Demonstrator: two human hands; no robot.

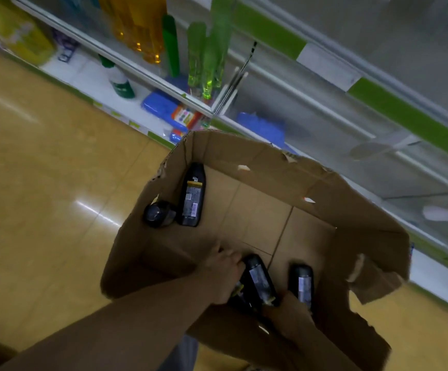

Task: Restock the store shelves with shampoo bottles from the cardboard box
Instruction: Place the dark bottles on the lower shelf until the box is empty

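At the upper left of the frame, yellow packs point(16, 36) are seen on a low shelf, blurred, above a glossy tan floor point(43, 170). From the lower left a bare forearm is stretched into the open cardboard box point(244, 153), which fills the middle and lower right of the frame. Against the box's left wall an end-on bottle point(160, 214) is seen touching a flat-lying bottle point(192, 195), both black. Further right, near the bottom of the frame, the left hand point(222, 273) is wrapped round the upper end of the gripped bottle point(257, 282), fingers curled over it in what is judged a firm grasp, though blur hides the fingertips. Just beside it, a fourth bottle point(301, 283) lies by the torn near flap. The right hand is not in view. The step in hand is judged to be picking stock out of the box. Next, the gripped bottle has to be lifted clear of the box walls and carried to the store shelves point(324, 116) at the upper right, then stood upright there.
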